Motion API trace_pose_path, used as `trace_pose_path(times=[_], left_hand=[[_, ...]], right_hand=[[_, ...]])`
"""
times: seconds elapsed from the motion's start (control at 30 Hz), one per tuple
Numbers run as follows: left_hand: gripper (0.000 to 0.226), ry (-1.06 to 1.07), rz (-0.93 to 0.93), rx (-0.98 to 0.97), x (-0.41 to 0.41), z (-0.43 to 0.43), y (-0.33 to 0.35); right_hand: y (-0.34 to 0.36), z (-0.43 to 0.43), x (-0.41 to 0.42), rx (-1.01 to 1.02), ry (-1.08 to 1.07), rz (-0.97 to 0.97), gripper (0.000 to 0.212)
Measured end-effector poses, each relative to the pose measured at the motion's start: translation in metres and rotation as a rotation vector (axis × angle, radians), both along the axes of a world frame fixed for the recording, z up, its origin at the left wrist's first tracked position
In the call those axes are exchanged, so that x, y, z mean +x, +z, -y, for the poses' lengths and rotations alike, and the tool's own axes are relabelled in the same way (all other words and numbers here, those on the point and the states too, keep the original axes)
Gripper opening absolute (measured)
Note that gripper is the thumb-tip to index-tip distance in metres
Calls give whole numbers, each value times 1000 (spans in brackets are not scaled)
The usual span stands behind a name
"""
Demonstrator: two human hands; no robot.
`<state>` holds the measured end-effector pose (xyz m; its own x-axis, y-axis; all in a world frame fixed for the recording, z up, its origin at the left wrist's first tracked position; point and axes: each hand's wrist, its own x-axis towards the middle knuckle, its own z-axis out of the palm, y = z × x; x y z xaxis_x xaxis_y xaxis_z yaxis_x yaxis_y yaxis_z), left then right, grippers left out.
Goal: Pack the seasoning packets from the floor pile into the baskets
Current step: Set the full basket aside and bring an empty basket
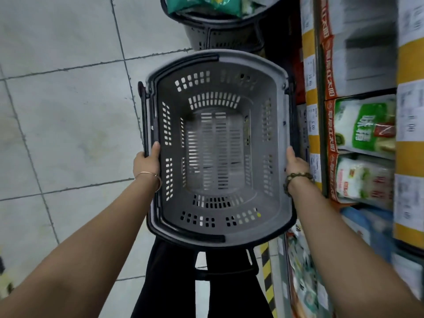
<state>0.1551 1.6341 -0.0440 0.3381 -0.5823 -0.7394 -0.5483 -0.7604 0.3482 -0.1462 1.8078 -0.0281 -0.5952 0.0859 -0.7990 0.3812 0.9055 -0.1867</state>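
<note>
A person holds a grey basket point(247, 56) out in front, low over their legs in black trousers point(169, 283). The left hand point(146, 162) grips the left rim. Its thumb lies flat on top of the rim, and the other fingers curl under the edge, out of sight. The right hand point(296, 164) grips the right rim the same way, thumb on top. A thin gold bangle point(149, 177) sits on the left wrist and a dark bead bracelet point(298, 177) on the right.

The basket is hard plastic with round corners. Its walls and bottom are full of little slots and square holes. It has nothing in it. A black handle point(144, 115) hangs down along its left side.

On the left there is lots of open floor point(68, 111), made of big pale smooth tiles with dark lines between them. On the right the room is tight: the basket's right edge is just beside a shelf point(321, 111). Shiny white and green packets point(364, 125) lie on the shelf, a bit blurry.

Just past the held basket's far edge stands a second basket point(220, 40), dark grey with holes too. Green seasoning packets point(206, 4) lie in its top.
</note>
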Motion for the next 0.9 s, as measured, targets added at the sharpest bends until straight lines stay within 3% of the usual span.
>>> trace_pose_path(times=[0.2, 0.33, 0.47, 0.63, 0.77, 0.9], left_hand=[[56, -19, 46, -108, 36, 4, 89], [54, 23, 50, -165, 62, 8, 154], [63, 72, 22, -205, 90, 14, 202], [60, 148, -44, -201, 129, 33, 236], [63, 166, -52, -248, 159, 67, 264], [64, 183, -87, -297, 184, 105, 281]], right_hand=[[83, 6, 25, -92, -27, -71, 50], [138, 24, 44, -136, 79, -66, 55], [181, 52, 64, -186, 116, -74, 76], [216, 98, 86, -229, 182, -26, 67], [244, 153, 106, -270, 274, 13, 83], [261, 203, 125, -307, 373, -23, 82]])
